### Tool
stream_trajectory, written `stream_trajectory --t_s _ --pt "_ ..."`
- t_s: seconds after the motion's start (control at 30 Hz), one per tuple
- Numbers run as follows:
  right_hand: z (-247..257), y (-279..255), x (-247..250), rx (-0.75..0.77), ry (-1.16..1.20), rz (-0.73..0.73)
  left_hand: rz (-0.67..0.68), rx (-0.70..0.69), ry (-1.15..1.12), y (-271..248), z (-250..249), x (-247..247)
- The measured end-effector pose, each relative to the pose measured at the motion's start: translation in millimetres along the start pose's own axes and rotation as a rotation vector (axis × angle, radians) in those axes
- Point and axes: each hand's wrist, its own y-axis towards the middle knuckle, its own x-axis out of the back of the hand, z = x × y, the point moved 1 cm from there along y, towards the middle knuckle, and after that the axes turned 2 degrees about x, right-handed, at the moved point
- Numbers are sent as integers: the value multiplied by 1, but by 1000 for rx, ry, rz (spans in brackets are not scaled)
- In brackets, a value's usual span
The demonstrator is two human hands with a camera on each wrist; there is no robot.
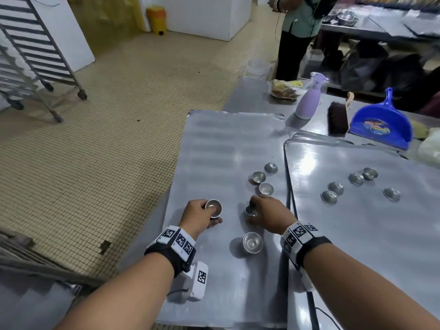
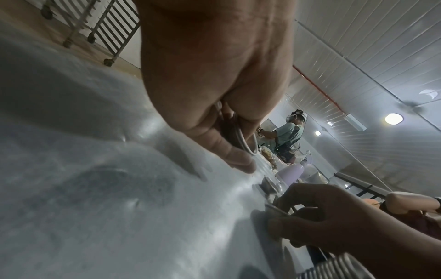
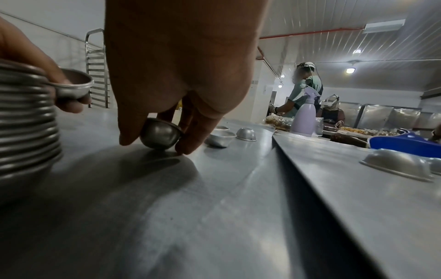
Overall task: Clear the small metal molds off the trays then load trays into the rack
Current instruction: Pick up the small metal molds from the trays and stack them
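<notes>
Nearest the stacked molds (image 1: 252, 242) on the left tray (image 1: 214, 148), the right hand (image 1: 269, 216) pinched a tilted mold (image 3: 161, 134) by its dome, and it risked squirting loose (smooth metal). Beyond the stack, the left hand (image 1: 198, 213) gripped another mold (image 1: 213, 207); farther still, loose molds (image 1: 263, 181) could be knocked.
</notes>
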Motion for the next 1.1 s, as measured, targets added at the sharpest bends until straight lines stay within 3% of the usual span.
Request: stream_trajectory --t_s 0.3,0.63,0.83,0.93,1.1 --pt "-5 -26 2 -49 31 69 14 -2 107 -5 2 -6" --pt "5 -14 -1 46 -15 111 10 1 131 -5 2 -2" --pt "-5 -15 0 -66 -15 86 9 -4 115 -1 -2 -2" --pt "-16 -21 10 -98 28 15 6 -1 75 2 -9 -6" --pt "-1 -31 50 -70 187 -224 34 12 -8 4 -26 -21"
